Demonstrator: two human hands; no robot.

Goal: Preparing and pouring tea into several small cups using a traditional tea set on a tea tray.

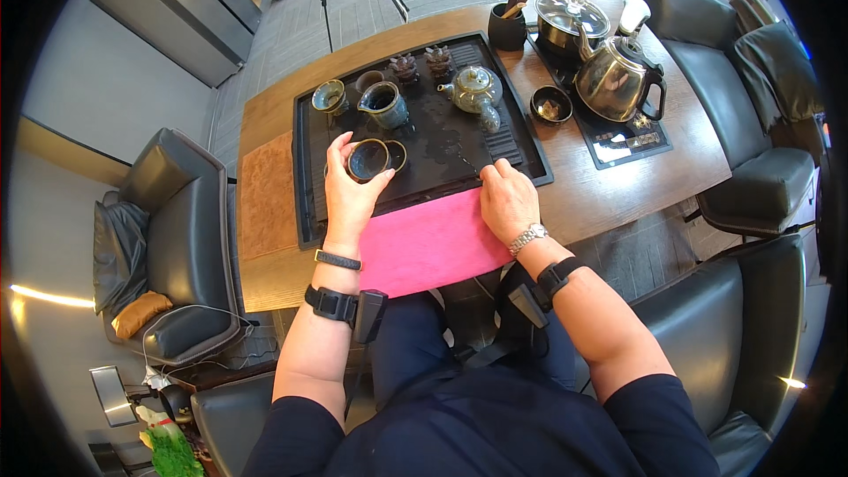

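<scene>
My left hand [351,192] holds a dark-glazed teacup [368,160] between thumb and fingers, tilted so that its inside shows, over the near left part of a black tea tray [424,179]. Right behind that cup is the rim of a second cup [397,155], partly hidden. A pink cloth [424,238] lies along the tray's near side and reaches the table's front edge. At the cloth's right end my right hand [510,202] has its fingers curled by the tray's near edge; what is inside them is hidden.
On the tray stand a glazed pitcher [384,106], a cup [329,98], two small dark figurines [404,68] and a glass teapot [477,89]. Farther right are a small bowl [551,105], a steel kettle [616,79], a lidded pot [571,20] and a tool holder [507,30].
</scene>
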